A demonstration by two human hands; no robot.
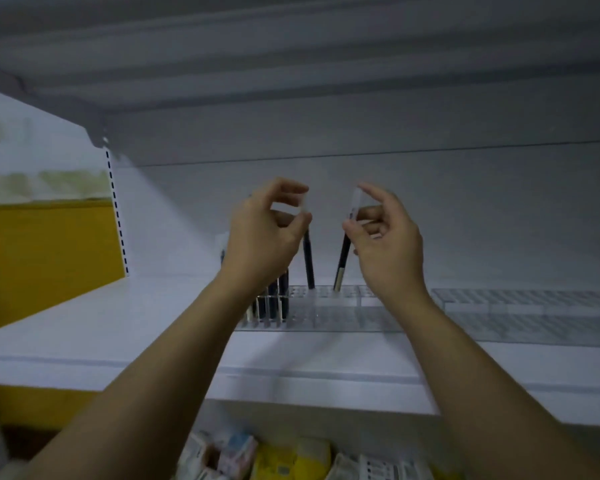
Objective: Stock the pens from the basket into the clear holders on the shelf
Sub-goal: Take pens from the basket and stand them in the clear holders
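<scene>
The left hand pinches a dark pen and the right hand a second pen, tips at the clear holders, set back from the shelf front edge. A few stocked pens fill the left end; most slots look unfilled, so much seems left.

We see from one head camera, close, facing forward and slightly up at the shelf.
</scene>
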